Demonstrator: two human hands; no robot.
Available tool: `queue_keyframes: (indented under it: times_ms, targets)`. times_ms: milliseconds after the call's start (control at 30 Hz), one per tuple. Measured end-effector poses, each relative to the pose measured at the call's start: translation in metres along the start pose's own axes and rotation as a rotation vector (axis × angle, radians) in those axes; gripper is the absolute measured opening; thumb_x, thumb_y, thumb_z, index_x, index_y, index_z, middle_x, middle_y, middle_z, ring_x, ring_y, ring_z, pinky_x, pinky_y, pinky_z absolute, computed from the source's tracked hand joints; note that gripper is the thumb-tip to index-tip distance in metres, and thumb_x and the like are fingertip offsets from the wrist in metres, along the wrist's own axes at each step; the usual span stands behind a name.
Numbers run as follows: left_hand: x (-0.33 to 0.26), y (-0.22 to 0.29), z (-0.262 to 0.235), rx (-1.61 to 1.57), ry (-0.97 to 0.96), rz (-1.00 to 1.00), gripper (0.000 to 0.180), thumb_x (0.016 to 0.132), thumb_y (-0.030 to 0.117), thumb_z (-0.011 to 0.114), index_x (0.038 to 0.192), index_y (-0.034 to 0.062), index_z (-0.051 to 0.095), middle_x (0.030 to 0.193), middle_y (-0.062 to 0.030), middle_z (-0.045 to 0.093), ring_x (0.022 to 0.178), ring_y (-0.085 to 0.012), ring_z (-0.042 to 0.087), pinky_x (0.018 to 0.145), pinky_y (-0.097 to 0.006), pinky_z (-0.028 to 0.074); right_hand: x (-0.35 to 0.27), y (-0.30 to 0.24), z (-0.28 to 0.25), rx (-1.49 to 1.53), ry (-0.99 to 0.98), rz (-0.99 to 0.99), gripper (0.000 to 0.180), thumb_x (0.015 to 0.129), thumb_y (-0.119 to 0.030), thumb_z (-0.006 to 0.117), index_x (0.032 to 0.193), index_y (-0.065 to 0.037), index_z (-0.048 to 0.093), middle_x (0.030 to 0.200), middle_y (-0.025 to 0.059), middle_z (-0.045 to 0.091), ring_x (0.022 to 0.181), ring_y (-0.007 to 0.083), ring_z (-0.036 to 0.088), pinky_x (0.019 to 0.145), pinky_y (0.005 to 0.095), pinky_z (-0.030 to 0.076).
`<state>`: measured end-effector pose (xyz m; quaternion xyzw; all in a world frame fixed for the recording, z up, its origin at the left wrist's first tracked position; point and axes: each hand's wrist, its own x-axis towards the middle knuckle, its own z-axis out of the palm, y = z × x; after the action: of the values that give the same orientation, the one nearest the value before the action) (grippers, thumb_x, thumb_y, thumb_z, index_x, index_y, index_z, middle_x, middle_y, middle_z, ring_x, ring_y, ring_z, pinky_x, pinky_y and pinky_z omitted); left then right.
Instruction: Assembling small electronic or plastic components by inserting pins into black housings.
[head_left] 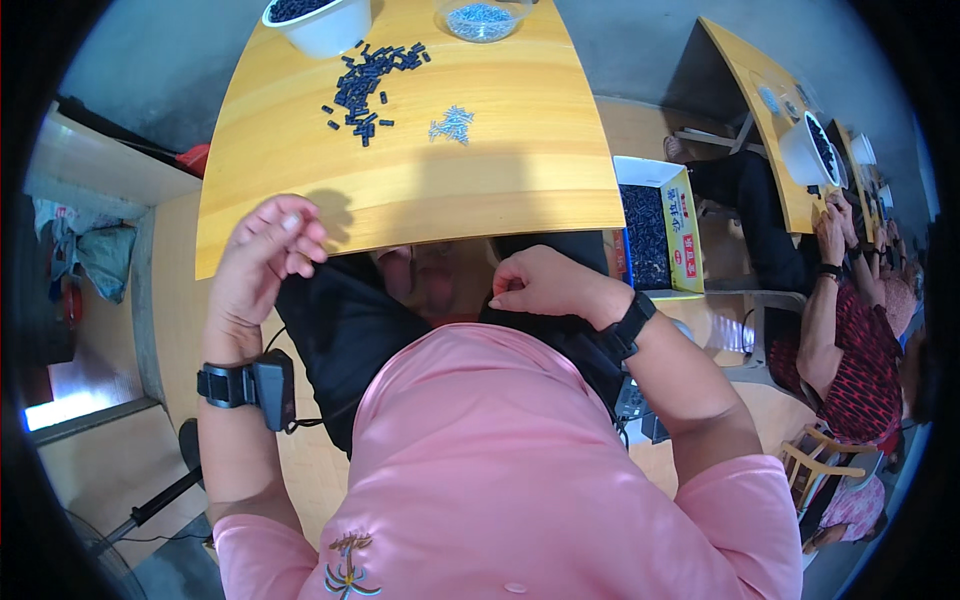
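The right hand (545, 283) is nearest, over the lap and short of the table (565, 185), its grip curled in with the thumb close to the forefinger; I cannot tell whether something small is pinched there; the left hand (275, 243) is raised by the table's front edge, its grip loosely curled, and no piece shows clearly in it (a tiny one could hide behind the fingertips, so I cannot tell).

Beside the table's right edge, an open box (686, 232) holds a mass of dark pieces; on the table, beyond the hands, lies a small heap of silver pieces (455, 124); farther up and to the left are the scattered black pieces (358, 90), short and stubby; both kinds look light and stiff, the silver ones probably slick and apt to roll; each is best taken singly, by its sides near the middle, between thumb and fingertip; at the far end stand a white tub (328, 30) of dark pieces and, to its right, a clear bowl (483, 32) of silver ones.
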<state>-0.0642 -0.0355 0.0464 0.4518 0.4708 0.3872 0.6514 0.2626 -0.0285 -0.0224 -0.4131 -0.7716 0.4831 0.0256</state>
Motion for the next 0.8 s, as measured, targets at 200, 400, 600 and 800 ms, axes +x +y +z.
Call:
queue_keyframes:
  times_ms: [200, 400, 600, 800]
  targets:
    - [0.024, -0.002, -0.016, -0.149, 0.354, 0.035, 0.018, 0.089, 0.019, 0.056, 0.101, 0.0051, 0.057, 0.086, -0.0026, 0.061, 0.078, -0.0113, 0.062, 0.067, -0.019, 0.051, -0.019, 0.016, -0.003, 0.065, 0.061, -0.015, 0.022, 0.075, -0.023, 0.066, 0.078, -0.001, 0.064, 0.068, 0.013, 0.061, 0.061, 0.0237, 0.059, 0.058, 0.0326, 0.045]
    - [0.052, -0.012, -0.003, -0.271, 0.395, 0.084, 0.014, 0.089, 0.014, 0.056, 0.099, 0.0041, 0.058, 0.088, -0.0051, 0.062, 0.08, -0.0139, 0.062, 0.074, -0.021, 0.052, -0.033, 0.017, -0.01, 0.23, -0.009, 0.045, 0.018, 0.079, -0.019, 0.067, 0.083, -0.002, 0.063, 0.067, 0.004, 0.057, 0.059, 0.0101, 0.052, 0.054, 0.0237, 0.042]
    - [0.077, -0.03, 0.003, -0.355, 0.406, 0.121, 0.011, 0.089, 0.009, 0.055, 0.097, 0.0028, 0.058, 0.083, -0.0069, 0.062, 0.077, -0.0155, 0.063, 0.072, -0.024, 0.054, -0.023, -0.014, -0.035, 0.201, 0.056, -0.107, 0.016, 0.079, -0.018, 0.065, 0.083, -0.002, 0.063, 0.068, 0.0047, 0.057, 0.06, 0.0124, 0.053, 0.055, 0.0246, 0.042]
    - [0.077, -0.051, 0.011, -0.375, 0.383, 0.104, 0.01, 0.09, 0.01, 0.054, 0.096, 0.0034, 0.057, 0.084, -0.0067, 0.062, 0.076, -0.0139, 0.062, 0.072, -0.023, 0.053, 0.014, -0.059, -0.043, 0.161, 0.19, -0.296, 0.016, 0.075, -0.018, 0.063, 0.078, -0.001, 0.064, 0.069, 0.0149, 0.06, 0.064, 0.0274, 0.059, 0.058, 0.0341, 0.045]
